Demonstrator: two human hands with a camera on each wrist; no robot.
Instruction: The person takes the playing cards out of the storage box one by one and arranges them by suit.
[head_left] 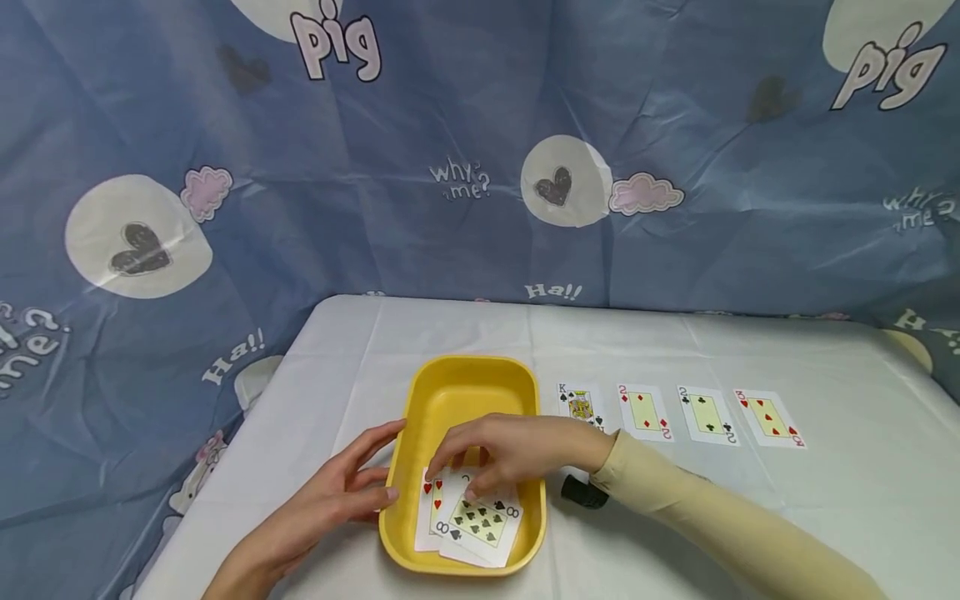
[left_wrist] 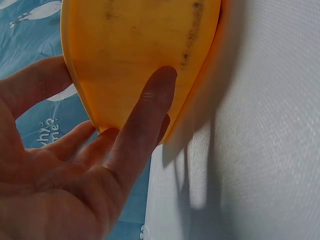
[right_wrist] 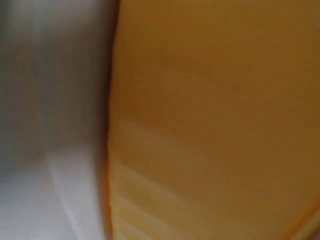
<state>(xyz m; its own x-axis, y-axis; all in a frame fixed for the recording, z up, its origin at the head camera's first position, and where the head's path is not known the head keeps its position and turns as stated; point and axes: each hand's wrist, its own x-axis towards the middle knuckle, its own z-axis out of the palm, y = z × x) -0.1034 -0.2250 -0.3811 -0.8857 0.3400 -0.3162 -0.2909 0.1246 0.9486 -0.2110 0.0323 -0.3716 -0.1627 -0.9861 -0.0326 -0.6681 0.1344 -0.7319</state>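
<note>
My left hand [head_left: 333, 496] is at the left side of a yellow tray [head_left: 474, 362]. In the left wrist view, the thumb lies along the tray's outer wall [left_wrist: 125, 45] and another finger reaches its rim. My right hand [head_left: 506, 454] reaches over the right rim into the tray, fingers spread and bent downward. Its thumb touches the eight of spades [head_left: 483, 527], which overlaps other playing cards, including a hearts card [head_left: 425, 521] at the left. The index fingertip is at that card's upper end. Only blurred yellow wall [right_wrist: 210, 125] and white cloth fill the right wrist view.
A row of face-up cards lies right of the tray: king of spades [head_left: 579, 403], two of diamonds [head_left: 643, 412], two of clubs [head_left: 707, 415] and three of hearts [head_left: 768, 418]. A small black object [head_left: 583, 493] is beside the right wrist. A blue printed curtain [head_left: 465, 100] hangs behind the white-covered table [head_left: 450, 325].
</note>
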